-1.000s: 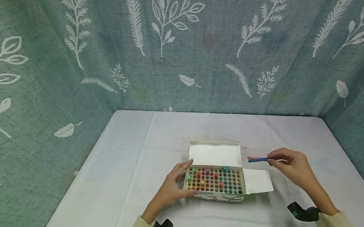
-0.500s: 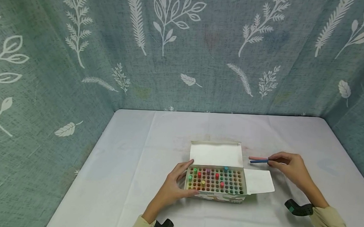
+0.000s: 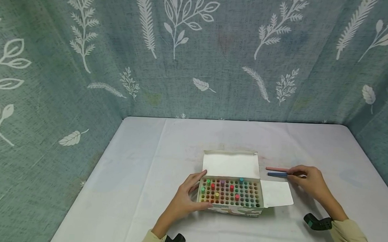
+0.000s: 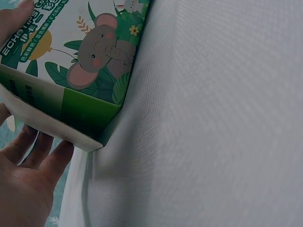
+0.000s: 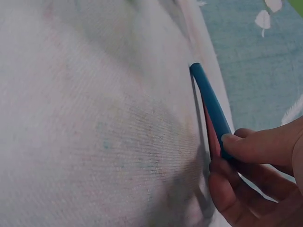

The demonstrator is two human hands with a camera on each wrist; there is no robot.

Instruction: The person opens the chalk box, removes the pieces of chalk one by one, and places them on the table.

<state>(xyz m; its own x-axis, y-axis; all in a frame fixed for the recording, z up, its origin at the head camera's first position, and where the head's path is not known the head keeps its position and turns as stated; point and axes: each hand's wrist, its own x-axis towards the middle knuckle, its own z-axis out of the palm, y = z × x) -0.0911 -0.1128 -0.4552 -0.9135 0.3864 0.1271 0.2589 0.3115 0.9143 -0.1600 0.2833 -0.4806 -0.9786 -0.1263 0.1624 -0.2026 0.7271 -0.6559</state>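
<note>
A cardboard chalk box (image 3: 235,210) sits on the table, its top folded back over a holed insert. Several coloured chalk ends stand up from the holes, among them a yellow chalk (image 3: 217,195) and a purple chalk (image 3: 222,182). My left hand (image 3: 184,199) grips the box's left end, thumb on the printed front and fingers round a side flap (image 4: 47,124). Right of the box, my right hand (image 3: 309,181) pinches one end of a blue chalk (image 5: 210,97) between thumb and fingers, low over the cloth. A pink chalk (image 3: 277,169) lies just behind it.
The raised lid (image 3: 230,164) stands behind the insert, and a white flap (image 3: 277,194) sticks out to the right. A white cloth (image 3: 140,151) with faint colour smudges covers the table. A green leaf-patterned curtain (image 3: 227,100) borders the back and sides.
My right hand has moved down with the blue chalk, bringing it closer to the cloth. The pink chalk has gone slightly right in view. My left hand keeps its grip on the box.
</note>
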